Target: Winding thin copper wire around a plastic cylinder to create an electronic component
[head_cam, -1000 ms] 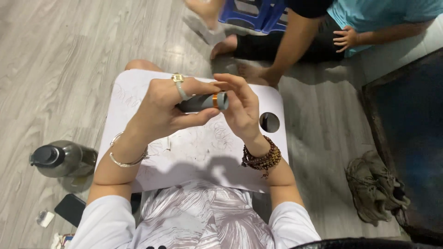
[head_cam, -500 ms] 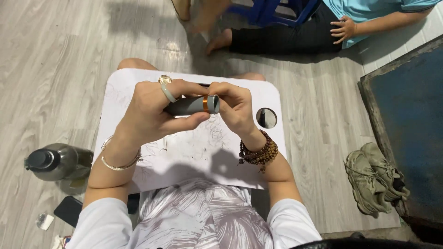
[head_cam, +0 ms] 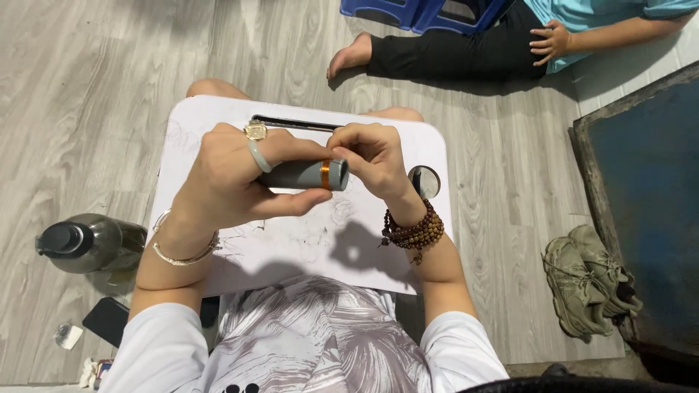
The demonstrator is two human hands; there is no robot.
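A grey cylinder (head_cam: 306, 175) with an orange band near its right end is held sideways above a white lap table (head_cam: 218, 124). My left hand (head_cam: 233, 182) wraps around its body; this hand wears a pale ring and a gold ring, with bangles on the wrist. My right hand (head_cam: 371, 156) pinches the cylinder's right end with its fingertips. A brown bead bracelet circles the right wrist. The table top carries faint pen scribbles and a round cup hole (head_cam: 424, 182) at its right side.
A dark water bottle (head_cam: 87, 244) lies on the wooden floor at left, with a phone (head_cam: 109, 320) near it. Olive shoes (head_cam: 590, 280) sit at right beside a dark blue panel (head_cam: 648, 204). Another person (head_cam: 510, 40) sits on the floor ahead, by blue stools.
The view has tilted down a little, so the table and hands sit lower in the frame. Both hands still hold the grey cylinder, the right fingers staying at its end.
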